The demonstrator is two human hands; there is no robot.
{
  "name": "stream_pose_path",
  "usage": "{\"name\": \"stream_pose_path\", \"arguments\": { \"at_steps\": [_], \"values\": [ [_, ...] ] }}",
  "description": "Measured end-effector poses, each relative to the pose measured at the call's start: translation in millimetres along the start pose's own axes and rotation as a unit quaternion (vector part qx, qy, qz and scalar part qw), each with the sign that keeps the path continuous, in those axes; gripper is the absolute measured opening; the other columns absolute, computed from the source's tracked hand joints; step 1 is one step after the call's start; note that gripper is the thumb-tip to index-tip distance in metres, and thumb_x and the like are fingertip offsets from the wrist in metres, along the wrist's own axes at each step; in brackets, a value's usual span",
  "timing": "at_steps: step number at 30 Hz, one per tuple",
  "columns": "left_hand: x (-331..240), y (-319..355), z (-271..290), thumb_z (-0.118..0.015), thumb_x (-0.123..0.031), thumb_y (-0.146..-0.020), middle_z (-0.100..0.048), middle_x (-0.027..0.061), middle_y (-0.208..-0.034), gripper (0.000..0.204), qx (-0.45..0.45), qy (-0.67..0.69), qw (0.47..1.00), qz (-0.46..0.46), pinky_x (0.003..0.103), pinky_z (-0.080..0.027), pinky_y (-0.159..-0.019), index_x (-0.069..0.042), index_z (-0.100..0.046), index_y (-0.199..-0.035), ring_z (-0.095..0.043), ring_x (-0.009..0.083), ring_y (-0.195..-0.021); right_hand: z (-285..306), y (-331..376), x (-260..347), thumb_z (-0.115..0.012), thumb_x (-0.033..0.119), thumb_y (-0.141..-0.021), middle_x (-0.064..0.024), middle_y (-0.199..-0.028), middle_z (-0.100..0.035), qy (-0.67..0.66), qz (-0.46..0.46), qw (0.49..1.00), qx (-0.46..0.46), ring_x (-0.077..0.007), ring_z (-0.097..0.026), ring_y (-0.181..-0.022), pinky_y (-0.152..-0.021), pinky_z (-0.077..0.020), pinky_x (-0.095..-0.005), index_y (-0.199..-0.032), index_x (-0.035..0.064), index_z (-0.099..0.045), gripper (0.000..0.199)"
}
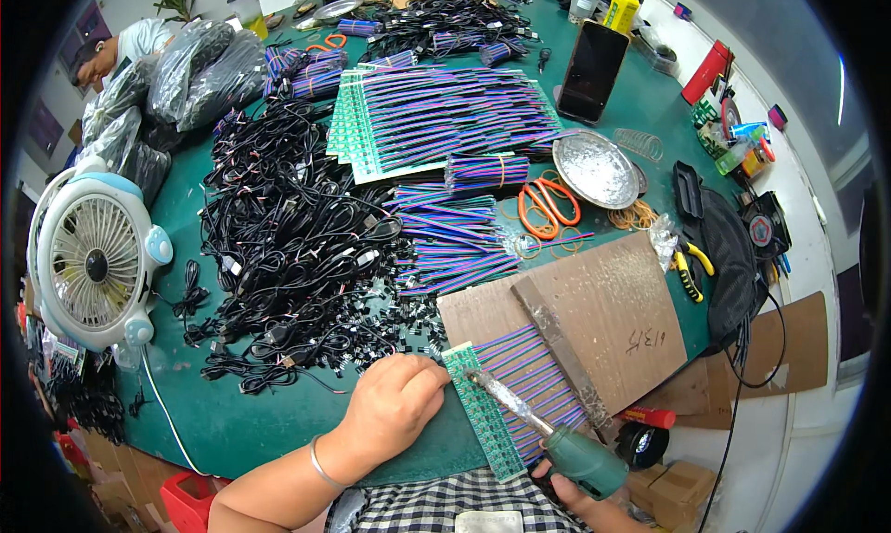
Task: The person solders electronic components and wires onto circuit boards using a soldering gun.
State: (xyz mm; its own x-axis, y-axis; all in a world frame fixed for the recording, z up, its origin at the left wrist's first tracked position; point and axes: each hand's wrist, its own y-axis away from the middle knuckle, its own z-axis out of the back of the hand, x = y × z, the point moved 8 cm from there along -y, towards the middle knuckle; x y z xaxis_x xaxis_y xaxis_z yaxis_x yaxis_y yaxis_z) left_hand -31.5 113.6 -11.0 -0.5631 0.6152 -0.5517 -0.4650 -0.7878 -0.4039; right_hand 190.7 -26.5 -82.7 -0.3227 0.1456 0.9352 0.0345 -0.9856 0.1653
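Observation:
A long green circuit board panel (484,417) lies near the table's front edge, with blue and purple ribbon wires (524,375) running from its right side. My left hand (399,401) is closed beside the panel's upper left edge; its fingertips are hidden, so what they pinch does not show. My right hand (566,491) grips the green handle of a soldering iron (583,461). The iron slants up and left, its dark tip over the panel's upper part. A narrow bar (561,347) lies across the wires on a brown board (626,315).
Black cables (288,245) heap at left beside a white fan (97,264). Behind are stacked wired panels (445,115), orange scissors (548,208), a round metal dish (597,168) and an upright phone (591,71). Yellow-handled pliers (691,271) lie right. Another person (125,50) is at far left.

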Motion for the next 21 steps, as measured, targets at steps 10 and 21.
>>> {"name": "stream_pose_path", "arguments": {
  "at_steps": [10,21],
  "values": [
    [6,3,-2,-0.070,-0.001,-0.066,-0.061,0.0066,-0.083,0.021,-0.002,0.002,1.000,0.000,0.035,-0.050,-0.064,-0.006,-0.061,-0.085,-0.061,0.0250,-0.073,-5,-10,30,-0.063,0.041,-0.084,-0.0009,-0.070,-0.066,0.096,-0.022,0.995,0.001,-0.0148,-0.061,-0.068,-0.067,-0.0486,-0.0301,-0.085,0.0053,-0.067,0.036],
    [6,3,-4,-0.069,-0.003,-0.068,-0.060,0.0075,-0.086,0.018,0.015,0.007,1.000,0.003,0.036,-0.050,-0.068,-0.005,-0.060,-0.085,-0.060,0.0255,-0.076,-11,-2,1,-0.068,0.018,-0.081,-0.0016,-0.068,-0.065,0.093,-0.027,0.993,-0.062,-0.0138,-0.062,-0.063,-0.061,-0.0501,-0.0283,-0.080,0.0052,-0.067,0.013]
  ]
}}
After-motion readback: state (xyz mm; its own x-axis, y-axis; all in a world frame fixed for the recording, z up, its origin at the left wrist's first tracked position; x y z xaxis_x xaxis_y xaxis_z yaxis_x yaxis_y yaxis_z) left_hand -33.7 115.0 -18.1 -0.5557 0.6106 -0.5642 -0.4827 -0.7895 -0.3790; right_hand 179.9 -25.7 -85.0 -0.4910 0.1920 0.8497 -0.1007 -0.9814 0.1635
